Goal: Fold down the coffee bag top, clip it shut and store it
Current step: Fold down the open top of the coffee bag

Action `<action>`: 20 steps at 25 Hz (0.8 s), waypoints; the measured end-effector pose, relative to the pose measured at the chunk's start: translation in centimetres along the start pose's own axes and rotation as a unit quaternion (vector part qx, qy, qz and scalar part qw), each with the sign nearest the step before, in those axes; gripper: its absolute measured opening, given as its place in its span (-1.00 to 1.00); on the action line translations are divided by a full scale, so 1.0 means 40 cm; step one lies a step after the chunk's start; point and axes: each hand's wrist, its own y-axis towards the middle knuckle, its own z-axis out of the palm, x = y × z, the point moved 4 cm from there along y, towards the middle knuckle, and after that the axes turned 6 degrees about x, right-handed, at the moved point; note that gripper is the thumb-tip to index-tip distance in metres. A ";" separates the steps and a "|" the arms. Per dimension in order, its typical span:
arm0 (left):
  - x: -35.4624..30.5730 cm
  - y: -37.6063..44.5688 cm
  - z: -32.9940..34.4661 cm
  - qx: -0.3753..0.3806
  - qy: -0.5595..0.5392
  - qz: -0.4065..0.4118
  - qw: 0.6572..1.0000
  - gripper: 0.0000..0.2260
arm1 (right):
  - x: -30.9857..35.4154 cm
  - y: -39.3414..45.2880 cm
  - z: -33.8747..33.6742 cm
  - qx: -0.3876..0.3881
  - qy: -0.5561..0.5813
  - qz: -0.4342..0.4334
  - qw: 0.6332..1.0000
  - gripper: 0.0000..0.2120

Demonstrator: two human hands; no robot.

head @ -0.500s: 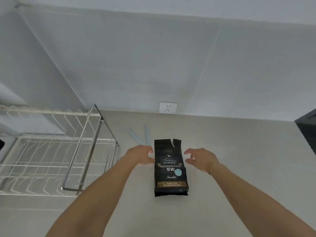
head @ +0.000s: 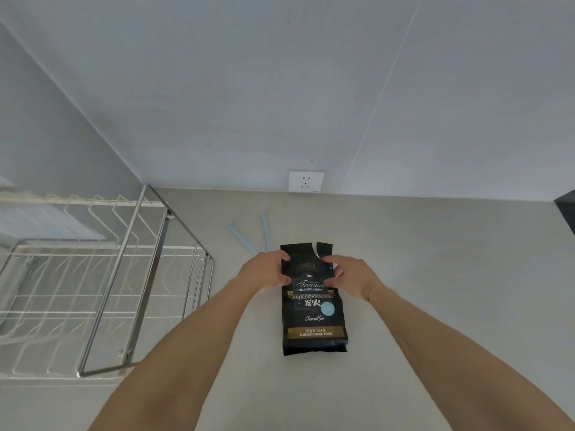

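A black coffee bag (head: 314,315) lies flat on the pale counter (head: 435,290), its torn top edge pointing toward the wall. My left hand (head: 264,273) grips the bag's upper left edge, thumb on the front. My right hand (head: 350,276) grips the upper right edge, fingers curled over the front. The top is unfolded. A pale blue sealing clip (head: 266,231), opened into two long sticks, lies on the counter just behind the bag; its near end is hidden by my left hand.
A wire dish rack with a steel frame (head: 124,275) stands on the counter at the left. A white wall socket (head: 306,181) sits low on the wall behind the bag. A dark object (head: 566,209) shows at the right edge.
Both hands have closed in from beside the bag and taken hold of its upper edges. The bag itself has stayed in place.
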 end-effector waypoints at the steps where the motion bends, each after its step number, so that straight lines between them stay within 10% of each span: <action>1: -0.001 -0.003 0.003 -0.010 -0.028 0.006 1.000 -0.50 | -0.004 -0.002 0.000 -0.009 0.049 -0.001 0.999 -0.49; 9: -0.026 -0.154 0.035 -0.122 -0.343 0.058 0.929 -0.67 | 0.011 -0.149 0.030 -0.116 0.291 -0.068 0.947 -0.66; 20: 0.002 -0.452 0.205 -0.178 -0.393 0.137 0.892 -0.58 | -0.032 -0.467 0.200 -0.165 0.371 -0.146 0.902 -0.56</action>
